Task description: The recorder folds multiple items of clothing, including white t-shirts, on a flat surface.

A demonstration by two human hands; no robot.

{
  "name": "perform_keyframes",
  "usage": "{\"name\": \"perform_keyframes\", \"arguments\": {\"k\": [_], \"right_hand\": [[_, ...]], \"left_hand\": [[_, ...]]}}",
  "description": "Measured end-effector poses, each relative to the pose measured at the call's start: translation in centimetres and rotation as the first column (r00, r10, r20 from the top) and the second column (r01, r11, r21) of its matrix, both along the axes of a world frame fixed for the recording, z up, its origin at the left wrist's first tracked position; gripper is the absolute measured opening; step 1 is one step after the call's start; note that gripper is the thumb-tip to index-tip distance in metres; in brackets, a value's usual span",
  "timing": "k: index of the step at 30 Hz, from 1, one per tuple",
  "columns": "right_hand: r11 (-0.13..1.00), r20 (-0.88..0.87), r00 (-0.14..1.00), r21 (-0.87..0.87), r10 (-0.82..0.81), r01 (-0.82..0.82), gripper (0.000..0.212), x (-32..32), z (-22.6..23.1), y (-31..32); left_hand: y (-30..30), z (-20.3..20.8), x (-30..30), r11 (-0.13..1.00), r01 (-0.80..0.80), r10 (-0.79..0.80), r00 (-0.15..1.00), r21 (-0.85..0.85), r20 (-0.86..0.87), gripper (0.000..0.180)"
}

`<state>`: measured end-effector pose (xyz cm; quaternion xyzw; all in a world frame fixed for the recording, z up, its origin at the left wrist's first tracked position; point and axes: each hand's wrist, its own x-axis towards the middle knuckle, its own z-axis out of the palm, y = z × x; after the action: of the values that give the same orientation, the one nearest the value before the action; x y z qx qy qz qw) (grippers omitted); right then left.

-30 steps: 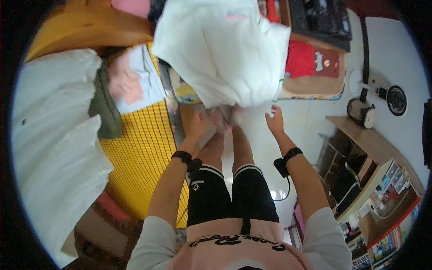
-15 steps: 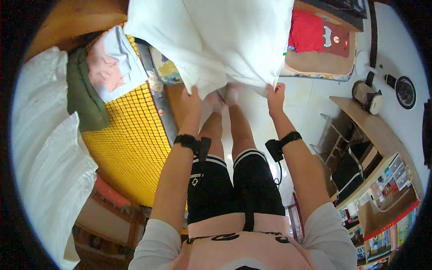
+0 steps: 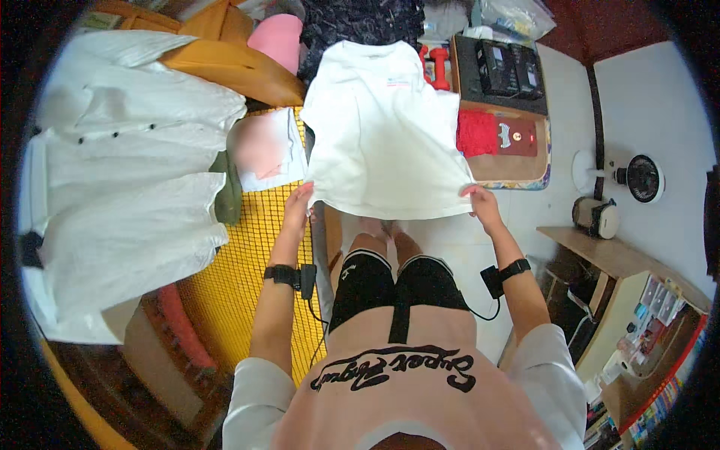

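Observation:
A white T-shirt (image 3: 382,135) is spread out in front of me, neck at the far end and a small print on its chest. My left hand (image 3: 298,206) pinches the near left corner of its hem. My right hand (image 3: 484,204) grips the near right corner. The hem stretches between both hands, above my legs. Left of the shirt, a folded white and pink garment (image 3: 264,154) lies on a yellow checked cover (image 3: 259,240). A dark green garment (image 3: 226,196) shows partly beneath a white buttoned shirt (image 3: 127,187).
At the right, a bin-like padded tray (image 3: 495,166) bears a folded red garment (image 3: 475,133). Red dumbbells (image 3: 439,69) and black boxes (image 3: 510,71) sit farther back. A desk (image 3: 592,255) and a wall fan (image 3: 645,178) stand on the right.
The T-shirt has come down from high in front and now lies flatter and wider. My hands have moved farther apart, still holding its hem. The view has tilted up.

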<state>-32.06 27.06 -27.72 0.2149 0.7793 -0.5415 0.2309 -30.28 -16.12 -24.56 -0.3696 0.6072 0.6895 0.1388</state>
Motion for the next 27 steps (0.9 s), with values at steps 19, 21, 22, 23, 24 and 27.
{"name": "perform_keyframes", "arguments": {"k": [19, 21, 22, 23, 24, 27], "right_hand": [[0.918, -0.276, 0.931, 0.375, 0.241, -0.126, 0.034, -1.3, 4.8, 2.5], [0.915, -0.329, 0.918, 0.395, 0.223, -0.081, 0.034, -1.1, 3.8, 2.7], [0.907, -0.376, 0.902, 0.419, 0.214, -0.040, 0.036, -1.2, 3.2, 3.0], [0.913, -0.385, 0.902, 0.408, 0.195, -0.023, 0.036, -1.0, 2.8, 3.3], [0.890, -0.415, 0.885, 0.456, 0.212, 0.000, 0.033, -0.8, 2.6, 3.3], [0.866, -0.430, 0.870, 0.500, 0.241, 0.008, 0.028, -0.4, 2.4, 3.4]], "left_hand": [[-2.5, 5.5, -0.2, 0.821, 0.368, -0.406, 0.914, -0.436, 0.006, 0.040], [-3.1, 5.9, -0.3, 0.795, 0.424, -0.450, 0.892, -0.434, 0.047, 0.036], [-3.4, 5.9, -0.4, 0.784, 0.432, -0.462, 0.886, -0.446, 0.046, 0.036], [-3.8, 5.8, -0.5, 0.826, 0.441, -0.455, 0.889, -0.351, 0.046, 0.035], [-4.1, 6.1, -0.5, 0.859, 0.446, -0.449, 0.892, -0.253, 0.049, 0.034], [-4.3, 7.1, -1.1, 0.891, 0.427, -0.428, 0.903, -0.151, 0.027, 0.019]]}}
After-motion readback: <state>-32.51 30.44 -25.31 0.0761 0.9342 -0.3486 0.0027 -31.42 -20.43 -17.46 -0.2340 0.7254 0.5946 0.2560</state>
